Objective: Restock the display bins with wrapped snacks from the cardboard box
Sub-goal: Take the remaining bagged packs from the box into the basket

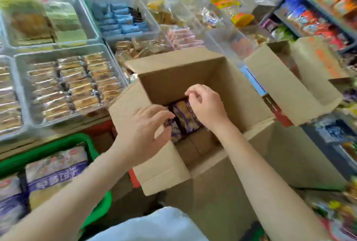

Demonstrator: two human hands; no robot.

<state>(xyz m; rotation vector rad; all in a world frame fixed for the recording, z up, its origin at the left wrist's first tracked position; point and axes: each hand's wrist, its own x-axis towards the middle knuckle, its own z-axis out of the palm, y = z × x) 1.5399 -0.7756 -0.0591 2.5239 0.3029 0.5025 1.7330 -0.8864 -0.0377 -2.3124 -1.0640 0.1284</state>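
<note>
**Both hands down in the box, gathering the last purple packets**

We have both hands inside the cardboard box, and we place everything else by that box. Our left hand reaches in over the near-left flap, fingers curled, thumb and fingertips closing on the left end of the wrapped snacks; motion blur keeps us from saying how firm that hold is. Our right hand comes in from the near-right side, fingers bent and pinching at the top edge of the same purple packets. Neither hand is flat or relaxed.

The packets lie low against the left wall of the box, and beside them we see bare cardboard floor, so we judge the box is nearly emptied.

We take this as the pick-up step: the snacks are being collected, not yet lifted out. The next move calls for squeezing the packets together between the two hands so none slips, raising them straight up past the flaps, then swinging left.

Out to the left of the box sits the clear bin packed with rows of wrapped biscuits. Nearer us, also left of the box, the green bin holds purple-banded packs that look like the same sort, so we judge it the likelier destination. Beyond the box are further bins, and to its right stand the shelves of bagged goods.
</note>
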